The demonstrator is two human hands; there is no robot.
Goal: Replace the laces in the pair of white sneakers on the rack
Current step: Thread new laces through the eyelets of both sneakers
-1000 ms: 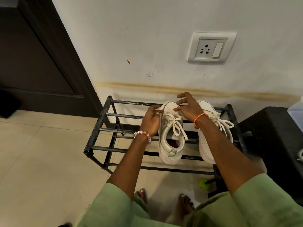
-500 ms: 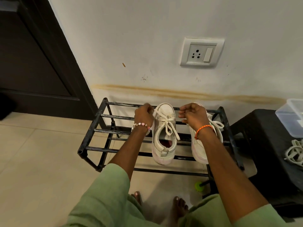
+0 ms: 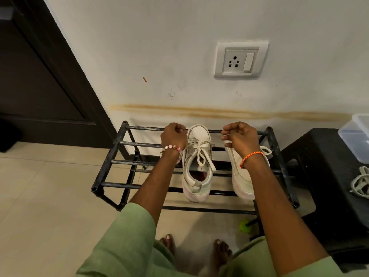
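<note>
Two white sneakers stand toes to the wall on a black metal rack [image 3: 111, 162]. The left sneaker [image 3: 196, 172] has a white lace [image 3: 200, 151] tied loosely across its tongue. My left hand [image 3: 173, 136] is curled into a fist just left of that sneaker's toe, seemingly on a lace end hidden inside it. My right hand [image 3: 240, 137] hovers over the toe of the right sneaker [image 3: 242, 182], fingers curled, pinching a short white lace end at its fingertips. My right forearm covers much of the right sneaker.
A black stool [image 3: 319, 156] stands right of the rack, carrying a clear plastic box [image 3: 355, 136] and a bundle of pale laces [image 3: 361, 182]. A green ball [image 3: 245, 226] lies under the rack. A dark door [image 3: 40, 76] is at left; my bare feet [image 3: 219, 250] are below.
Both hands have moved apart from the left sneaker's toe, the left one out to the left, the right one over the right sneaker. The camera has tilted down slightly.
</note>
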